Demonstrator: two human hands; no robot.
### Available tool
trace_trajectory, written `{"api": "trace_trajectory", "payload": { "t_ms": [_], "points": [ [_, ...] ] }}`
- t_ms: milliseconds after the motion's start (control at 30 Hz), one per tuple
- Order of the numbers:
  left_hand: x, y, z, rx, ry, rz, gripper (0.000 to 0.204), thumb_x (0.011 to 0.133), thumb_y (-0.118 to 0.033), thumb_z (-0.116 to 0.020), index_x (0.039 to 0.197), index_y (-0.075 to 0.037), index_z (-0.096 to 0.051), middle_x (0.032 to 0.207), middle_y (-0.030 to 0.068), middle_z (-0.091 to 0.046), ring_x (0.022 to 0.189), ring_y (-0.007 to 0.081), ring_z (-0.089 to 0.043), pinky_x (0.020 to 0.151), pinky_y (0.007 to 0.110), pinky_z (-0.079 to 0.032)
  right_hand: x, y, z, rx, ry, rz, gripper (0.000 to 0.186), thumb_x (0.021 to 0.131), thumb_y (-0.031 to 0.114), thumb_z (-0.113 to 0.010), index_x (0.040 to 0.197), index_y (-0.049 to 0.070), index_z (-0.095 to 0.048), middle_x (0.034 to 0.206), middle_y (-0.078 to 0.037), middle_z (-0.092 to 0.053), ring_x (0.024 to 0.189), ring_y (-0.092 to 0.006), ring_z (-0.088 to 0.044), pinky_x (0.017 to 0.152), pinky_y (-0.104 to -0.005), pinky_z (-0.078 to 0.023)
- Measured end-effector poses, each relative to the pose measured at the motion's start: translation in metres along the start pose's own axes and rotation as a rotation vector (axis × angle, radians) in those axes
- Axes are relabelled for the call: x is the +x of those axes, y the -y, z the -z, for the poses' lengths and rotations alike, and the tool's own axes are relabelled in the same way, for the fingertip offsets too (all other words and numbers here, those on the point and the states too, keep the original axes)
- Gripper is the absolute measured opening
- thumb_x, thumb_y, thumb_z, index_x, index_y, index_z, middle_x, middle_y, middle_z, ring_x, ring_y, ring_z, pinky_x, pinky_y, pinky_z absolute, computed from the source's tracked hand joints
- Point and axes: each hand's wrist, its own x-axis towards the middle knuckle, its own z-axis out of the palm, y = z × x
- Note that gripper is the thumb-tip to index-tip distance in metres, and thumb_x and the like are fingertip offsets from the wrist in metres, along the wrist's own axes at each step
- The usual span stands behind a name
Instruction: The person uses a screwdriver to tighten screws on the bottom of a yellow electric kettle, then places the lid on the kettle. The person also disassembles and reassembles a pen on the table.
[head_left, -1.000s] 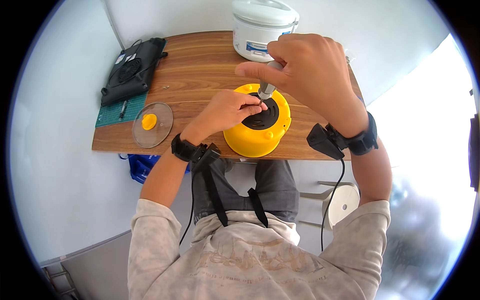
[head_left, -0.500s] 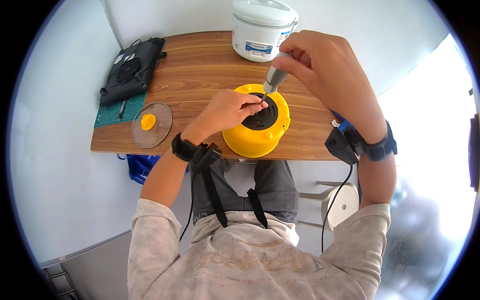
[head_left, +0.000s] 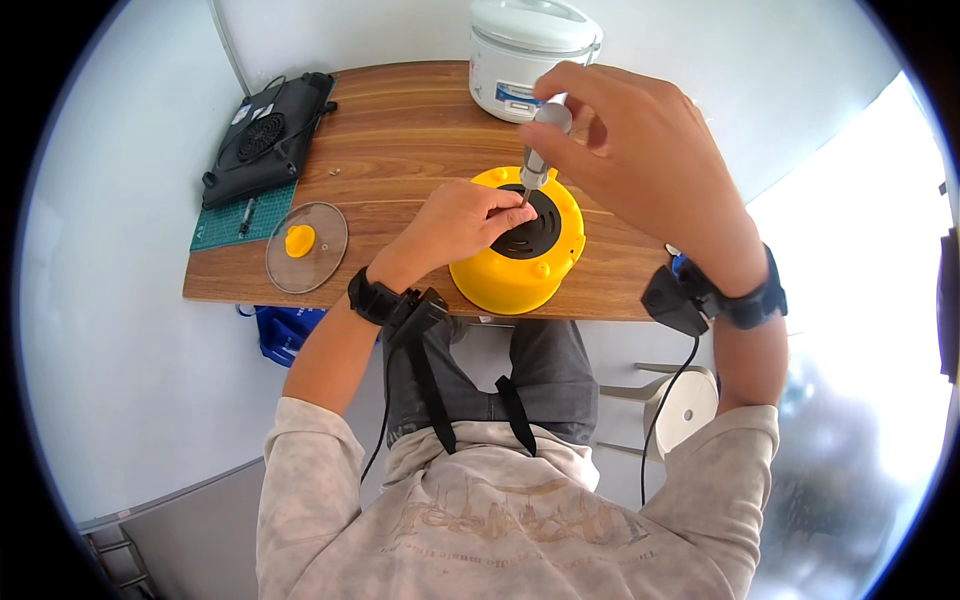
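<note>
A yellow pot-shaped appliance body point(head_left: 505, 285) stands upside down at the table's front edge, its round black slotted base plate point(head_left: 535, 238) facing up. Above the plate is a screwdriver point(head_left: 535, 165) with a grey handle, tip down and nearly upright. My left hand point(head_left: 455, 222) pinches thumb and forefinger around the shaft's lower end, just over the plate; the tip and any screw are hidden there. Loosely curled around the handle's top is my right hand point(head_left: 640, 150), thumb against its side and forefinger lifted somewhat off it.
A white rice cooker point(head_left: 530, 60) stands at the back. On the left, a black appliance base point(head_left: 265, 140) lies on a green cutting mat point(head_left: 215, 228) beside a dark pen-like tool point(head_left: 247, 215). Nearer is a glass lid point(head_left: 325, 250) with a yellow knob. A white stool point(head_left: 688, 412) stands below right.
My right hand has shifted slightly left and loosened around the handle. The screwdriver has tipped more upright. My left hand keeps its pinch at the shaft.
</note>
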Motion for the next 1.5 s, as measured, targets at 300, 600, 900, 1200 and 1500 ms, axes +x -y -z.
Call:
{"api": "trace_trajectory", "payload": {
  "t_ms": [300, 600, 900, 1200, 1500],
  "points": [
    [0.003, -0.002, 0.002, -0.028, 0.061, 0.054, 0.032, 0.097, -0.041, -0.065, 0.105, -0.013, -0.079, 0.09, 0.0114, -0.075, 0.078, 0.0285, -0.07, 0.069, 0.036, -0.053, 0.0, -0.018, 0.003, 0.043, -0.009, 0.101, 0.025, 0.087, 0.028, -0.073, 0.086, 0.004, -0.072, 0.066, -0.011, -0.067, 0.06, -0.0293, -0.066, 0.061, -0.038, -0.055],
    [0.002, 0.001, -0.001, 0.025, 0.0, -0.006, 0.034, 0.097, -0.042, -0.064, 0.102, -0.012, -0.079, 0.085, 0.0122, -0.073, 0.075, 0.0282, -0.069, 0.066, 0.037, -0.052, 0.006, 0.009, 0.0, -0.261, 0.059, -0.075, 0.042, 0.086, 0.044, -0.075, 0.074, 0.005, -0.065, 0.062, -0.008, -0.061, 0.053, -0.0229, -0.056, 0.052, -0.0337, -0.044],
    [0.005, 0.0, 0.001, 0.004, 0.037, 0.014, 0.034, 0.097, -0.043, -0.063, 0.101, -0.013, -0.079, 0.085, 0.012, -0.073, 0.075, 0.0291, -0.068, 0.066, 0.038, -0.051, 0.002, -0.011, -0.002, 0.231, -0.05, 0.113, 0.035, 0.089, 0.039, -0.071, 0.083, 0.005, -0.071, 0.065, -0.01, -0.065, 0.058, -0.0294, -0.064, 0.055, -0.0382, -0.052],
    [0.004, 0.001, 0.001, 0.015, 0.056, 0.02, 0.035, 0.097, -0.043, -0.063, 0.103, -0.012, -0.078, 0.087, 0.0123, -0.073, 0.076, 0.0286, -0.069, 0.067, 0.038, -0.051, 0.01, -0.002, 0.001, -0.239, 0.136, -0.133, 0.048, 0.086, 0.048, -0.073, 0.071, 0.003, -0.065, 0.061, -0.007, -0.062, 0.05, -0.0232, -0.053, 0.049, -0.0334, -0.041],
    [0.005, 0.002, 0.0, -0.038, 0.045, 0.003, 0.03, 0.097, -0.037, -0.065, 0.102, -0.011, -0.078, 0.088, 0.0122, -0.074, 0.077, 0.0279, -0.069, 0.067, 0.037, -0.052, -0.002, -0.023, 0.0, 0.237, 0.016, 0.123, 0.033, 0.083, 0.033, -0.079, 0.088, 0.002, -0.07, 0.072, -0.012, -0.067, 0.062, -0.0224, -0.063, 0.057, -0.0319, -0.049]
  ]
}}
